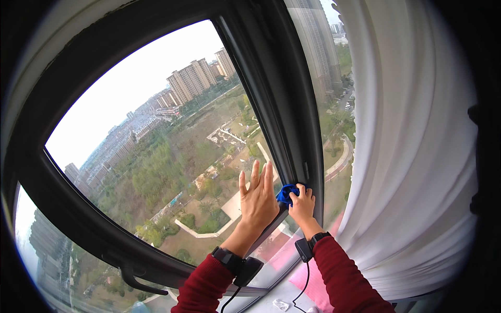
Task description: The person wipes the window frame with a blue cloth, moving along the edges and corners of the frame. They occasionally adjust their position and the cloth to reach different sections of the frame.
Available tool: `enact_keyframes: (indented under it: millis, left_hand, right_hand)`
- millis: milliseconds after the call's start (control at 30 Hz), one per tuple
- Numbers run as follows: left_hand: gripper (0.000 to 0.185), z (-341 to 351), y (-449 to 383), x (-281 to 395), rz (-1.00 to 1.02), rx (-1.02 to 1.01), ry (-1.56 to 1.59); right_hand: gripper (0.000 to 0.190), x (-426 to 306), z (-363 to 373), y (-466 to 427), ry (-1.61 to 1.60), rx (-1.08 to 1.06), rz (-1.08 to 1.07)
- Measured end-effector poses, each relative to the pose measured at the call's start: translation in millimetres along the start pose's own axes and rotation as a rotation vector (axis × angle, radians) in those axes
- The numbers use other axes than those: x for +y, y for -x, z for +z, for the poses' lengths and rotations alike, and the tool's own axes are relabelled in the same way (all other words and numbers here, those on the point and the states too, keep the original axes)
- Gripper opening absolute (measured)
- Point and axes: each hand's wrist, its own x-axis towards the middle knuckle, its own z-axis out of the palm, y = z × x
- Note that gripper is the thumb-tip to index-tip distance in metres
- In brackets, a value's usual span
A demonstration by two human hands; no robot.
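My left hand [258, 197] lies flat with fingers spread, against or just before the lower right part of the window pane [172, 156]; it holds nothing. Beside it, my right hand [303, 203] grips a crumpled blue cloth [289, 194] at the dark window frame [287, 117], near the pane's lower right corner. Both wrists wear black straps with small boxes and cables, below dark red sleeves.
A white curtain [407, 137] hangs along the right side. At the lower left a dark window handle [143, 287] sticks out from the frame. Below the hands are a pink fabric [311, 287] and a crumpled white scrap [280, 304] on a pale surface.
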Motion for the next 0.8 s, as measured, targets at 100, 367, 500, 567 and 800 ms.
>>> enact_keyframes:
  millis: [100,367,500,567,800]
  left_hand:
    - [0.071,-9.9,92.1,18.5,-0.14,-0.043,0.149]
    - [0.069,-37.9,260.4,10.4,-0.465,-0.198,0.204]
    - [0.07,-65.6,300.6,1.3,-0.62,-0.106,0.19]
    - [0.069,-75.4,308.1,2.5,-0.691,-0.056,0.193]
    - [0.065,-96.7,301.4,1.9,-0.716,0.161,0.14]
  right_hand:
    - [0.033,-4.9,-3.0,1.3,-0.029,0.041,0.033]
    - [0.041,-84.5,-6.7,83.0,-0.146,-0.143,-0.117]
    - [0.044,-136.4,-6.3,128.9,-0.145,-0.151,-0.221]
    - [0.044,-158.3,-9.4,147.5,-0.139,-0.131,-0.299]
    - [0.051,-187.5,-10.1,190.6,-0.882,-0.531,-0.261]
